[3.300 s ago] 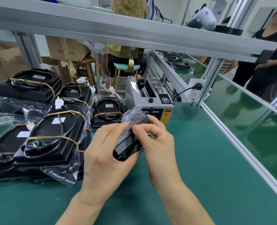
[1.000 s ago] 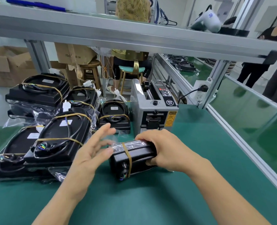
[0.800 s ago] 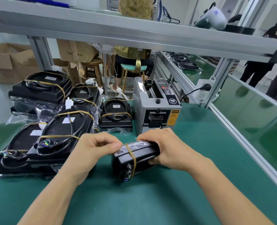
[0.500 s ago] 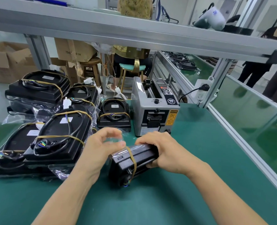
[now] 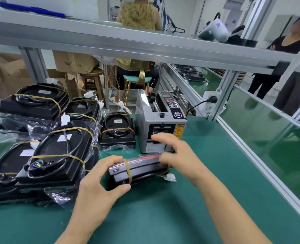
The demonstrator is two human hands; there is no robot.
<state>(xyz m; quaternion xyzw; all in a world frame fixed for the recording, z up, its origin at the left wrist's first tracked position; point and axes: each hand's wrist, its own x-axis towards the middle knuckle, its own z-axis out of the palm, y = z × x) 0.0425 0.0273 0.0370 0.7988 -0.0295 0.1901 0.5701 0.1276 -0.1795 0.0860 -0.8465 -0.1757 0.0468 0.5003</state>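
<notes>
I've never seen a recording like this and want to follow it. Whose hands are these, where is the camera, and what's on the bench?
The camera sits on a person's head and looks down at their own two bare hands; there is no robot. The left hand grips one end of a black unit, bound with a rubber band, lying on the green mat. The right hand is over its other end, blurred, so whether it grips is unclear. Behind stands a grey machine; to the left are stacks of similar black units.
</notes>
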